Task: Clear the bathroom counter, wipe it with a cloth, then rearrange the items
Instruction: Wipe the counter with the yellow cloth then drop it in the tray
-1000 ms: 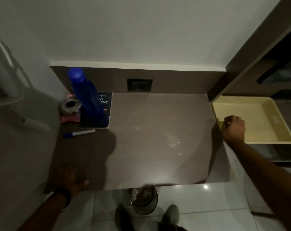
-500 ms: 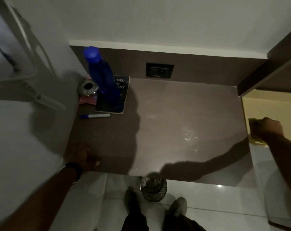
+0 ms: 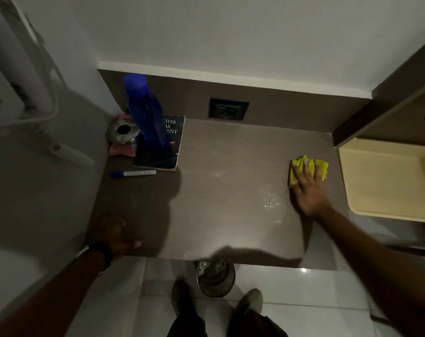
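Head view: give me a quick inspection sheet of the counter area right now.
Surface: brown counter, pale specks near the right side.
Job's things: yellow cloth flat on the counter at the right.
Clutter: blue bottle standing on a book; pen; metal ashtray, all back left.
Hands: right hand pressing the cloth; left hand resting on the front left edge.
Cables: coiled cord on the left wall.
Surroundings: yellow tray at right; wall socket; bin on the floor.

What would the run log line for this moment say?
phase: wiping | right hand: flat on yellow cloth | left hand: resting at counter edge | bottle, book, pen: uncleared
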